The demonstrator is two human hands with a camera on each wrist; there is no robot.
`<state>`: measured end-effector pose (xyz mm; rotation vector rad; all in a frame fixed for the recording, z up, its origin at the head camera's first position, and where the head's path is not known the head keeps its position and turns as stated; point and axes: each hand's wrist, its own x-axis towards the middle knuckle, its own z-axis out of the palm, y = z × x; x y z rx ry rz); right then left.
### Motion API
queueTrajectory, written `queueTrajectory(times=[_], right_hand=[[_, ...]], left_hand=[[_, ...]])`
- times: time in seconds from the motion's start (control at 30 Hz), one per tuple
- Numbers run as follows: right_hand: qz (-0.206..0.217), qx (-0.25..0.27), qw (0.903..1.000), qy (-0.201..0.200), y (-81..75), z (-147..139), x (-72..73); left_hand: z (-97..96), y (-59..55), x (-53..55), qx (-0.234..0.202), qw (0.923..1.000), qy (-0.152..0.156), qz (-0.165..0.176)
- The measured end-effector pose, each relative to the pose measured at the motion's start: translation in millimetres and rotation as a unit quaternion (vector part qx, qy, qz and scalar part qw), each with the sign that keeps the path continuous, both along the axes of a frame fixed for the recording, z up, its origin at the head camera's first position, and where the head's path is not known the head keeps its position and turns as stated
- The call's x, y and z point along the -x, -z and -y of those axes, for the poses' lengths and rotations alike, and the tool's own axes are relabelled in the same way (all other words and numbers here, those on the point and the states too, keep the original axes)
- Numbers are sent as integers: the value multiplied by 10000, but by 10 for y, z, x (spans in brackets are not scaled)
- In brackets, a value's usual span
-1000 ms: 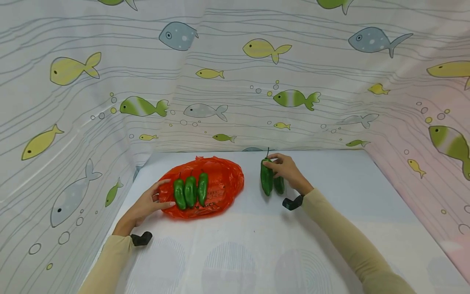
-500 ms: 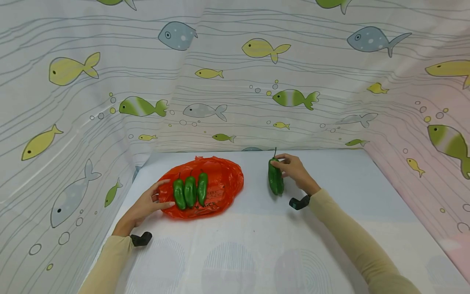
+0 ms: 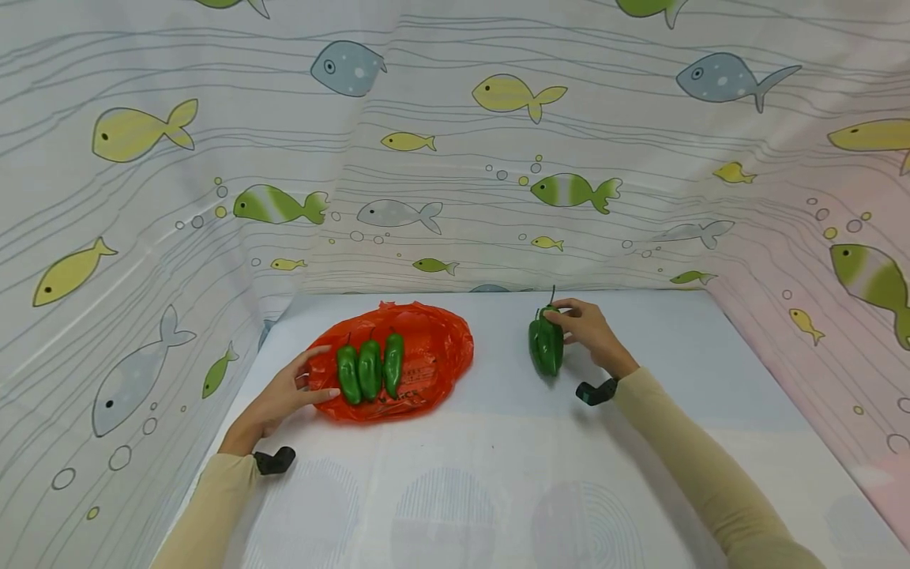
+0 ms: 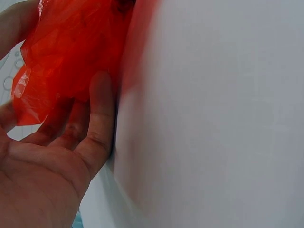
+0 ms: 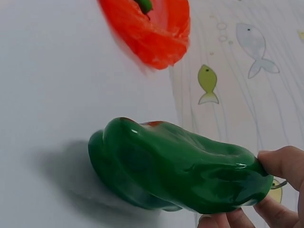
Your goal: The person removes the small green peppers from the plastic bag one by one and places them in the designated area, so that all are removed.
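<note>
My right hand point(image 3: 593, 332) pinches a green chili pepper point(image 5: 190, 166) near its stem end, thumb on one side and fingers on the other. Behind and partly hidden by it is a second green pepper point(image 3: 535, 341); in the head view it peeks out on the left. At the left, my left hand point(image 3: 287, 391) is spread around the edge of a red plastic bag point(image 3: 434, 340), with fingers point(image 4: 100, 109) reaching against the thin film, which covers some of their tips. Three green peppers point(image 3: 370, 371) lie side by side on the bag, stems pointing away from me.
A white table point(image 3: 490, 474) with faint printed circles carries everything. Behind and at both sides hangs a fish-patterned curtain point(image 3: 455, 182), close to the table's far edge. Black wrist cameras point(image 3: 276, 461) sit under both wrists.
My right hand has moved rightward with its pepper, which now passes in front of the second pepper; that one shows on its left instead of its right. The left hand stays at the bag.
</note>
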<state>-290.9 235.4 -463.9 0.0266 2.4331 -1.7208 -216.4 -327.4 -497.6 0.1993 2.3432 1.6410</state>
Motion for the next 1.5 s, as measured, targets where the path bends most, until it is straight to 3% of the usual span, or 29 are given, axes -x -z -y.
queueTrajectory(times=[0.33, 0.83, 1.5], right_hand=[[17, -19, 9999, 106, 66, -121, 36], [346, -264, 9988, 222, 221, -228, 96], [509, -660, 9963, 201, 389, -269, 193]], left_hand=[[15, 40, 32, 8, 10000, -11, 24], [-9, -13, -20, -40, 10000, -38, 24], [-12, 15, -13, 4, 10000, -18, -17]])
